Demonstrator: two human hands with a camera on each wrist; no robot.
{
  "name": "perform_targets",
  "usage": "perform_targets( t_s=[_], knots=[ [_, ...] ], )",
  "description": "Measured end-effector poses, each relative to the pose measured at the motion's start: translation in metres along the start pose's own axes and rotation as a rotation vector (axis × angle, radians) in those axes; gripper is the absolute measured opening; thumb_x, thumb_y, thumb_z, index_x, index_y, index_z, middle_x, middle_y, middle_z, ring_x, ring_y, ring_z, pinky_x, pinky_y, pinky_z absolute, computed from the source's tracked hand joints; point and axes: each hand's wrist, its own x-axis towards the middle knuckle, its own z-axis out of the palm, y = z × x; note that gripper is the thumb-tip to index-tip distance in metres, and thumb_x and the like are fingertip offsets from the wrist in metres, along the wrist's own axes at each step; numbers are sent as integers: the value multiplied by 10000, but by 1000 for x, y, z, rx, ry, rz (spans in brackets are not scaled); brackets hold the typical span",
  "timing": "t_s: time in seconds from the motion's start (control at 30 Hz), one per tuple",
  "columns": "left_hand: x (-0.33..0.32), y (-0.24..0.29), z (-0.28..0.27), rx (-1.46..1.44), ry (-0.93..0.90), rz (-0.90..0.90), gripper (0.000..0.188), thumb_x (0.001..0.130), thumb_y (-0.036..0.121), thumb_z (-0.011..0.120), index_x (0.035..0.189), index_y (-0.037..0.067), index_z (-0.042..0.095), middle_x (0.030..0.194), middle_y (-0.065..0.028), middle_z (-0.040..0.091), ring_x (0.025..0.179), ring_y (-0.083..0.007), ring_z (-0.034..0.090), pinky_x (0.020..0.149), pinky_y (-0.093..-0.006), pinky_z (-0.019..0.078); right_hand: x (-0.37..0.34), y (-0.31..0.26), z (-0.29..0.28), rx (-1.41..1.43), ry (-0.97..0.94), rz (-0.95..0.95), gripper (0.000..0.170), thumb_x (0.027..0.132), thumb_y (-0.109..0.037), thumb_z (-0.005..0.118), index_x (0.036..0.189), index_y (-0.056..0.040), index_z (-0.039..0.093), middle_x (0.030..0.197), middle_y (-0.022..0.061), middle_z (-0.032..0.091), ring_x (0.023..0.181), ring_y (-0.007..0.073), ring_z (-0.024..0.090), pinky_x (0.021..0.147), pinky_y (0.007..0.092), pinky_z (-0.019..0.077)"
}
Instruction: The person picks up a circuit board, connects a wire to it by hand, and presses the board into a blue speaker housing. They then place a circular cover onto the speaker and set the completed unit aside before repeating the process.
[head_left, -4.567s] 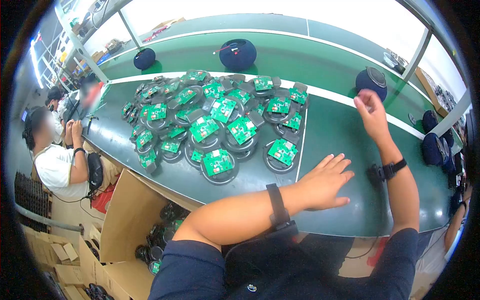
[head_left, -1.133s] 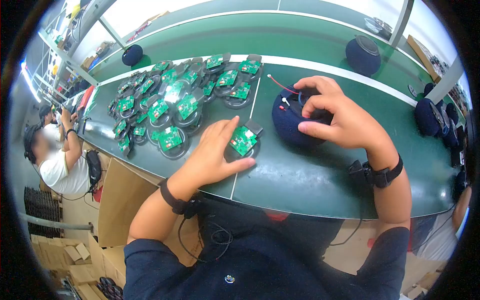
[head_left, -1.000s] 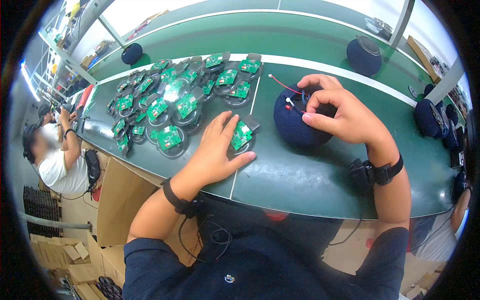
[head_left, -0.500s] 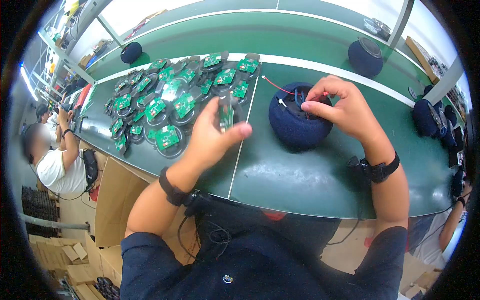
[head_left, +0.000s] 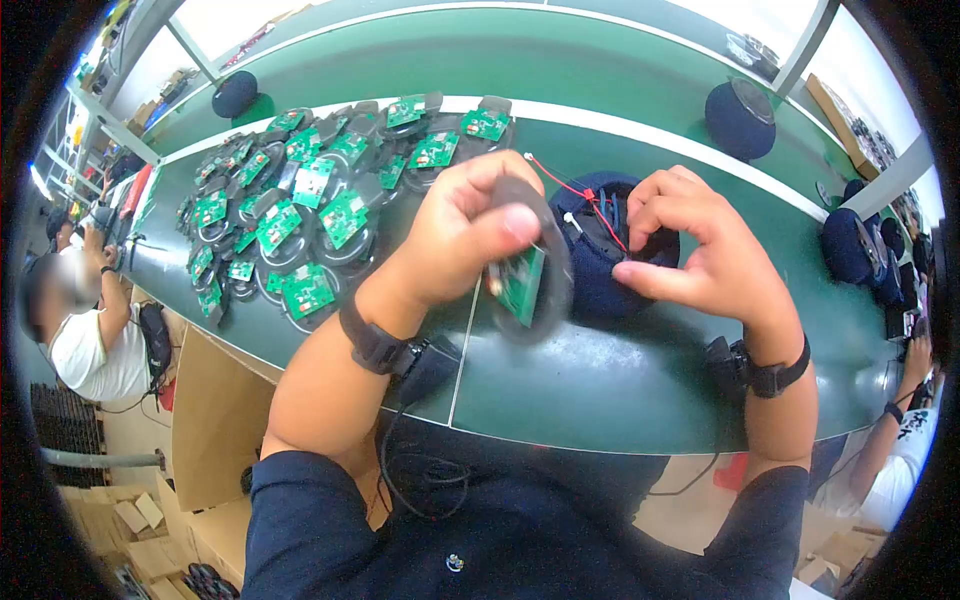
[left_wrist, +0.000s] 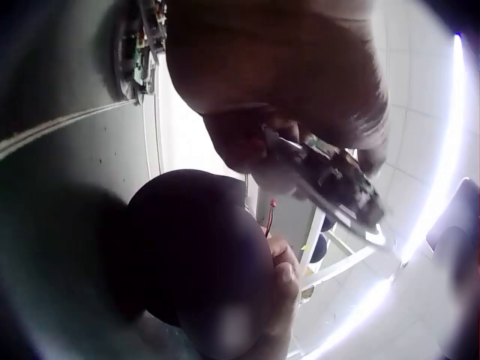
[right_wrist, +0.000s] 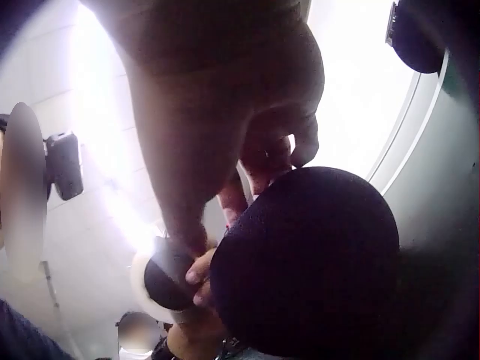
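Note:
My left hand (head_left: 455, 235) grips a round black base with a green circuit board (head_left: 521, 286), tilted on edge and blurred. Thumb and fingers pinch its upper rim. It overlaps the left side of a dark-blue, fabric-covered ball-shaped housing (head_left: 598, 290), which stands on the table with its opening up. Red wires (head_left: 570, 180) with small plugs and blue wires come out of that opening. My right hand (head_left: 715, 250) holds the right side of the opening, fingers curled over the rim and thumb at its front. In the right wrist view, the housing (right_wrist: 315, 262) hides the fingertips.
Several more bases with green boards (head_left: 310, 180) lie piled at the left. Other dark-blue housings stand on the back strip (head_left: 740, 120) and at the right edge (head_left: 848, 242). A cardboard box (head_left: 225, 420) is below the table's front left edge. People sit at both sides.
My left hand has picked up the nearest base with its board and carried it right, over to the housing. My right hand has come to the housing and its fingers have spread from the wires.

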Motion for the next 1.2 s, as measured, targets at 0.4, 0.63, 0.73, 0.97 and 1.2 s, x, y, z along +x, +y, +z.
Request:
perform_targets(
  t_s=[0.4, 0.63, 0.73, 0.97, 1.2],
  knots=[
    [-5, 7, 15, 120, -177, -181, 310, 790, 176, 862, 874, 77, 581, 776, 27, 617, 658, -37, 582, 572, -206, 435, 0, -17, 20, -288, 8, 87, 248, 800, -297, 796, 945, -98, 770, 805, 70, 595, 774, 268, 536, 744, 393, 406],
    [-4, 5, 13, 231, -189, -98, 325, 800, 225, 860, 875, 74, 582, 780, 41, 613, 678, -30, 558, 580, -209, 429, -2, -24, 18, -548, 95, 57, 404, 795, -354, 796, 1045, -44, 735, 861, 92, 642, 819, 275, 584, 766, 393, 422],
    [-4, 7, 18, 229, -169, -115, 290, 841, 225, 825, 928, 64, 600, 810, 42, 619, 718, -37, 566, 633, -210, 451, -2, -26, 21, -562, 147, 135, 424, 789, -365, 798, 1039, -31, 725, 880, 105, 663, 827, 277, 606, 770, 393, 429],
    [5, -4, 22, 16, 298, 28, 183, 978, 135, 658, 1119, 19, 647, 1008, -10, 659, 940, -79, 597, 855, -266, 503, -2, -20, 22, -400, 157, 197, 239, 839, -270, 765, 969, -71, 738, 822, 104, 655, 803, 269, 612, 741, 381, 436],
    [10, -6, 10, -6, 512, 119, 246, 1006, 140, 541, 1197, 23, 643, 945, -14, 620, 842, -70, 560, 753, -232, 508, -3, -19, 28, 16, 178, 361, 145, 837, -133, 743, 942, -34, 723, 914, 72, 596, 837, 207, 550, 815, 328, 414]
  ],
)
